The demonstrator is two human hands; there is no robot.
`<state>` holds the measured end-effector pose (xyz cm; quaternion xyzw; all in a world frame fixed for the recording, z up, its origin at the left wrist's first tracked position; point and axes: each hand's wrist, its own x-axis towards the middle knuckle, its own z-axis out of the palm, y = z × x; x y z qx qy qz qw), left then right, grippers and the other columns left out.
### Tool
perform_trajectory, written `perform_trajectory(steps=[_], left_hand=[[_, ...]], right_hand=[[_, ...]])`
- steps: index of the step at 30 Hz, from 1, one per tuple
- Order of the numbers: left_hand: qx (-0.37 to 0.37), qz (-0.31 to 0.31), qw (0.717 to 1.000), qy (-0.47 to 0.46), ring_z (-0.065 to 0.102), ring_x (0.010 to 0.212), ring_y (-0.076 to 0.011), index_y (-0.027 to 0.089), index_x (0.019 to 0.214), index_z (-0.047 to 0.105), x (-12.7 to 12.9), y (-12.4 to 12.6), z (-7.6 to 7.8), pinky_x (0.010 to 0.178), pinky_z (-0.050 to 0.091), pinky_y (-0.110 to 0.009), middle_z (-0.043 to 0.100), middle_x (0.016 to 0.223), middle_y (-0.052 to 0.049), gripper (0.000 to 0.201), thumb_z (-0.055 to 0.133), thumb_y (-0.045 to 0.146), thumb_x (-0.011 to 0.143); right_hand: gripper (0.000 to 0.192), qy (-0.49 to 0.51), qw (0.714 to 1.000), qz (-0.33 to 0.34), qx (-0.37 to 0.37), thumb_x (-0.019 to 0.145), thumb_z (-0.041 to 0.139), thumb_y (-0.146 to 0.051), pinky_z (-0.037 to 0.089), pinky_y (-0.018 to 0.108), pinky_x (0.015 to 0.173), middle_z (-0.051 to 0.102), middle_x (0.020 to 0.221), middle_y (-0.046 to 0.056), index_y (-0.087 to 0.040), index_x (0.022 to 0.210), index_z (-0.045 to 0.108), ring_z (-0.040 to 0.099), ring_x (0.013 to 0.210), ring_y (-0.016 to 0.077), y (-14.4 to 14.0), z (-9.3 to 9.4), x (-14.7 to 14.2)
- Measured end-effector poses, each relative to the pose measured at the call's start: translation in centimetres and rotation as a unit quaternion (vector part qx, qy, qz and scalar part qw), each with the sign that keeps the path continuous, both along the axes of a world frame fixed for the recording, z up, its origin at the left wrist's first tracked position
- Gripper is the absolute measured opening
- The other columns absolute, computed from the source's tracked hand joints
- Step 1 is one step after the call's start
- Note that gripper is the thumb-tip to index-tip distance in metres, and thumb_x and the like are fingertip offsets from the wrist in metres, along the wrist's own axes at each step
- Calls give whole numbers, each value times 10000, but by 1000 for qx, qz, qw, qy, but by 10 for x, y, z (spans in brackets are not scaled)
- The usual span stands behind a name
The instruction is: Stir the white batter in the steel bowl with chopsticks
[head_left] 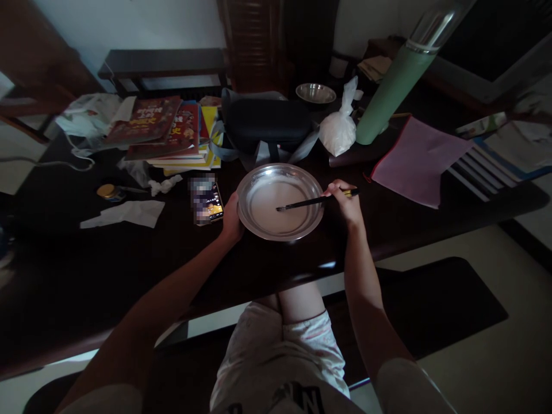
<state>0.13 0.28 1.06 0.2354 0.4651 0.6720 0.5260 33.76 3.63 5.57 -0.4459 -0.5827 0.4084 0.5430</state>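
A shiny metal bowl (280,236) stands near the front of the dark table, with a smooth whitish substance (269,198) spread over its bottom. My left hand (233,219) grips the bowl's left rim, its fingers partly hidden by the bowl's side. At the right rim, my right hand (346,202) is closed around dark chopsticks (302,203) with gold-marked upper ends. They slant leftward over the rim, and their tips touch the whitish substance near the bowl's middle. I cannot tell how deep they dip. A lit phone (207,200) lies just left of my left hand.
Behind the bowl sits a black case (269,123). A tied bag of white powder (338,132), a tall green thermos (392,95) and a pink folder (422,158) are to the right. Stacked books (159,129), crumpled tissue (166,184) and a small jar (111,192) lie left.
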Motion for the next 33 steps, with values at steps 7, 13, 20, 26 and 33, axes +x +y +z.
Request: perform_trajectory(steps=[7, 13, 20, 26, 33], left_hand=[[-23, 13, 1000, -3, 891, 1285, -292, 250, 1048, 893, 0, 2, -2, 1244, 694, -409, 972, 1171, -44, 239, 925, 483, 1003], [-11, 2, 1000, 5, 883, 1390, -348, 248, 1064, 872, 0, 0, -2, 1279, 697, -456, 960, 1169, -66, 324, 958, 553, 996], [-24, 12, 999, 23, 896, 1330, -326, 264, 1038, 883, -3, 2, -5, 1249, 712, -442, 965, 1167, -50, 300, 946, 556, 1010], [-10, 3, 1000, 18, 914, 1269, -298, 264, 1058, 912, -3, 2, -5, 1254, 726, -426, 985, 1157, -32, 252, 920, 515, 1038], [-8, 2, 1000, 24, 904, 1340, -332, 263, 1052, 896, -2, 2, -3, 1255, 725, -455, 970, 1158, -54, 250, 919, 511, 1037]], right_hand=[[814, -17, 1000, -15, 15, 801, 944, -1106, 705, 431, 846, 827, 733, -5, -320, 687, 765, 838, 775, 245, 2, -2, 0], [805, -30, 999, 22, 8, 802, 947, -1102, 709, 453, 863, 825, 749, 3, -323, 704, 774, 833, 783, 254, 2, -3, -1], [801, -8, 1000, 10, -6, 807, 960, -1083, 707, 450, 871, 804, 725, -7, -320, 685, 750, 832, 774, 251, 2, -3, 0], [794, -9, 1000, -10, 22, 829, 948, -1081, 709, 451, 885, 815, 745, 2, -319, 696, 768, 850, 796, 254, 2, -4, 0], [781, -36, 999, 34, 15, 840, 944, -1077, 722, 474, 906, 820, 775, 9, -322, 727, 780, 848, 817, 262, 2, -3, 1]])
